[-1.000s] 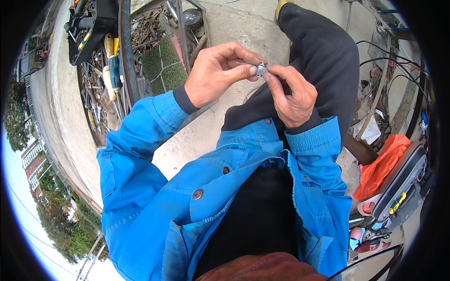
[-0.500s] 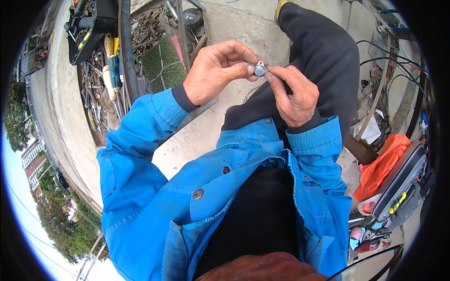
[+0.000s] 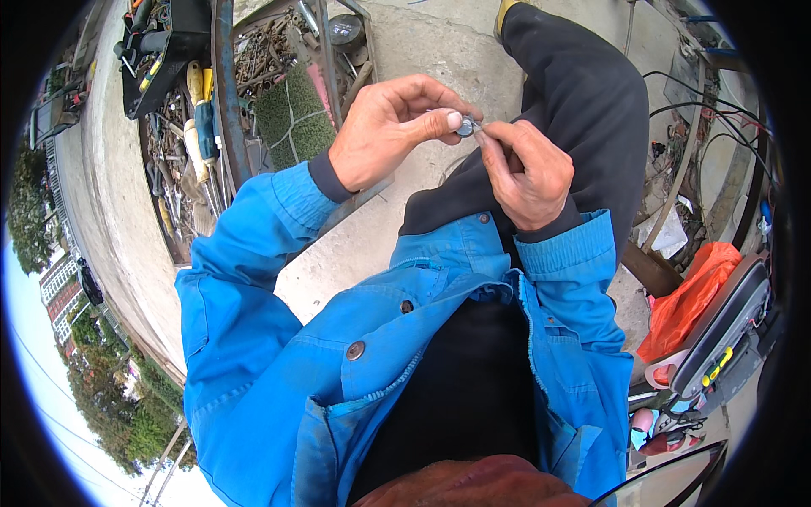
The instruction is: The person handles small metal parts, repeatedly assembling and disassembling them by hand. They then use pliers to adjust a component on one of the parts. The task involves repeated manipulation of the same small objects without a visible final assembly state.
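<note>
A small round silver metal part [image 3: 465,128], with a darker rim, is pinched in front of me between both hands. My left hand [image 3: 387,128] is closed on it from the left, its thumb lying over the part's upper left. From the right, my right hand [image 3: 534,176] meets the part's edge with thumb and forefinger pressed together. Something thin and pale shows at those fingertips, too small to make out. The fingers cover much of the part.
A metal tray [image 3: 230,127] at the left holds screwdrivers [image 3: 205,127], loose hardware and a green scouring pad [image 3: 290,114]. A black toolbox [image 3: 173,63] sits beyond. My dark-trousered leg [image 3: 583,101] lies behind the hands. To the right are black cables [image 3: 705,106] and an orange bag [image 3: 693,296].
The part has turned between my fingers: its upper tab with a hole, visible before, is now mostly hidden by my left thumb. Both hands have stayed nearly in place.
</note>
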A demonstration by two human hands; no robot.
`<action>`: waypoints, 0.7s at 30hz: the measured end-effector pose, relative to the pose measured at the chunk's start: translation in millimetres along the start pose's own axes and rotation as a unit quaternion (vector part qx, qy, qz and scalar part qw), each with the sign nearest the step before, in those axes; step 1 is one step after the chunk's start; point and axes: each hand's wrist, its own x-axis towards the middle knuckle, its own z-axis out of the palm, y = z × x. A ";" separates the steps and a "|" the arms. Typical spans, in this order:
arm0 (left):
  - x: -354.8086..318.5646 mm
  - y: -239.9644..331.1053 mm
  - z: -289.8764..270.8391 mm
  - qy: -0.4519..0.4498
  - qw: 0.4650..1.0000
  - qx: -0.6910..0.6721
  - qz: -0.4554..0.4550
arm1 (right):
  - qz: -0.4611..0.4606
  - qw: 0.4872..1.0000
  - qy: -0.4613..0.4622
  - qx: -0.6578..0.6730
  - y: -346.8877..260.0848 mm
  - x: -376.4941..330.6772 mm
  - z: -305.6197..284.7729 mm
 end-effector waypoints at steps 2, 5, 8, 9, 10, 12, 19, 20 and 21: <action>0.0 -1.5 -1.0 0.001 1.000 -0.002 0.006 | 0.032 0.999 -0.004 0.037 -0.8 -1.4 -0.1; 0.6 -4.4 -0.5 0.011 1.000 -0.027 0.009 | 0.076 0.995 -0.012 0.068 -0.5 -3.3 1.3; 0.4 -5.3 -0.5 0.010 0.999 -0.049 0.008 | 0.098 0.991 -0.021 0.084 1.3 -4.8 1.0; 0.3 -5.3 -0.6 0.010 0.999 -0.043 0.001 | 0.108 0.989 -0.022 0.094 1.9 -5.1 1.1; 0.2 -5.0 -0.9 0.010 0.999 -0.039 -0.005 | 0.099 0.990 -0.015 0.096 2.8 -4.9 1.9; 0.0 -4.7 -1.4 0.008 0.999 -0.040 -0.012 | 0.098 0.989 0.001 0.110 4.6 -4.3 4.0; 0.0 -7.4 -4.1 -0.002 0.994 -0.103 -0.042 | 0.077 0.991 -0.029 0.109 9.3 -5.6 1.2; 0.0 -8.0 -4.8 0.000 0.993 -0.110 -0.047 | 0.077 0.990 -0.029 0.111 9.7 -5.5 1.9; 0.0 -8.8 -5.3 -0.003 0.991 -0.125 -0.055 | 0.081 0.990 -0.028 0.115 9.9 -5.7 2.2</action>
